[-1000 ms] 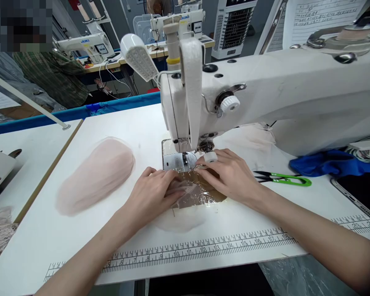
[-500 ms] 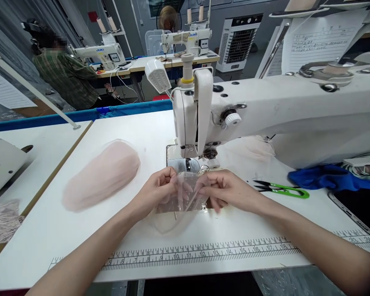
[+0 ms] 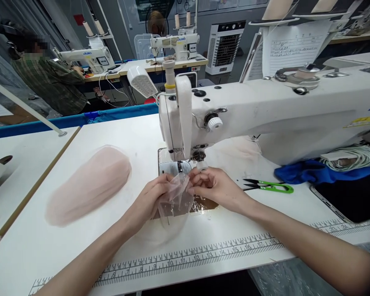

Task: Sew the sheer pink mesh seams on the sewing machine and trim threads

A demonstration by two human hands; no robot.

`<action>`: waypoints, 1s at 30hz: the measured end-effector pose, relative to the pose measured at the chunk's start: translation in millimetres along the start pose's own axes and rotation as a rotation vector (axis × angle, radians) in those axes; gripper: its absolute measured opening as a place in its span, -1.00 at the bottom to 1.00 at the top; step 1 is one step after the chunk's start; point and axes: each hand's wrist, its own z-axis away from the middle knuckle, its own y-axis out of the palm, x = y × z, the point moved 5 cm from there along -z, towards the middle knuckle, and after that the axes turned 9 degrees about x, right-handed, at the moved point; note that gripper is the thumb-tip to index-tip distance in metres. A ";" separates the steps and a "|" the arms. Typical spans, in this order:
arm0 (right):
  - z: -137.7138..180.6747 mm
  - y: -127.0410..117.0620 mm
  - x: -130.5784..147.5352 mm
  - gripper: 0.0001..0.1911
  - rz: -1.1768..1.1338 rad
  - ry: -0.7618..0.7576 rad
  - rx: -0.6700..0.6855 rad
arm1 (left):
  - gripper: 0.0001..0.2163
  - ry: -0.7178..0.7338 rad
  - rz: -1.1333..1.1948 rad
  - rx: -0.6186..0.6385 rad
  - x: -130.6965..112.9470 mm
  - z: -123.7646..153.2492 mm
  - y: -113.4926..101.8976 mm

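A piece of sheer, pale fabric [image 3: 176,201] is pinched between my two hands, just in front of the presser foot [image 3: 180,166] of a white sewing machine [image 3: 253,111]. My left hand [image 3: 152,195] is closed on the fabric's left side, with part of it lying over the fingers. My right hand [image 3: 214,187] grips its upper right edge with thumb and bent fingers. The cloth is folded and see-through, and a loose part hangs toward the table's front. On the left lies a pile of sheer pink fabric pieces [image 3: 91,185].
Green-handled thread snips [image 3: 273,187] lie right of my right hand. Beyond them are a blue cloth [image 3: 299,172] and a black phone-like device [image 3: 348,199]. More sheer fabric [image 3: 237,150] rests behind the needle area. A printed ruler [image 3: 185,261] runs along the front edge. A co-worker [image 3: 49,82] sits at the back left.
The fabric between my hands has been turned and bunched, its upper edge now raised toward my right fingers. The camera view has shifted to the right.
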 end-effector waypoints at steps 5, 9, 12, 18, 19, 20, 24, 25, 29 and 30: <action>0.9 11.0 -3.1 -0.79 -0.116 0.133 0.090 | -0.66 0.017 -0.088 -0.009 4.8 -3.7 6.3; 1.6 16.3 -0.6 -0.83 -0.149 0.091 0.116 | -0.57 0.108 -0.223 -0.033 3.0 -5.7 11.3; 1.5 13.3 1.3 -0.82 -0.040 0.015 0.060 | -0.57 0.156 -0.278 -0.060 0.1 -4.5 11.7; 3.5 9.1 -3.8 -0.82 -0.082 0.081 0.002 | -0.87 0.230 -0.459 -0.190 -1.2 -1.7 3.8; 3.8 9.3 -4.2 -0.82 -0.102 0.087 -0.002 | -0.89 0.240 -0.469 -0.208 -0.4 -1.3 2.5; 4.1 9.7 -4.5 -0.83 -0.118 0.088 -0.009 | -0.90 0.250 -0.475 -0.227 0.3 -0.7 1.2; 4.9 10.2 -4.6 -0.86 -0.133 0.039 -0.062 | -0.78 0.252 -0.489 -0.273 3.3 1.6 0.0; 5.2 10.1 -3.7 -0.89 -0.115 0.015 -0.077 | -0.78 0.236 -0.492 -0.284 4.2 2.1 0.0; 6.4 10.3 0.8 -0.96 -0.011 -0.053 -0.100 | -0.89 0.225 -0.515 -0.327 3.1 3.9 0.5; 6.6 10.4 1.7 -0.96 0.008 -0.060 -0.099 | -0.91 0.251 -0.528 -0.327 1.3 4.2 1.2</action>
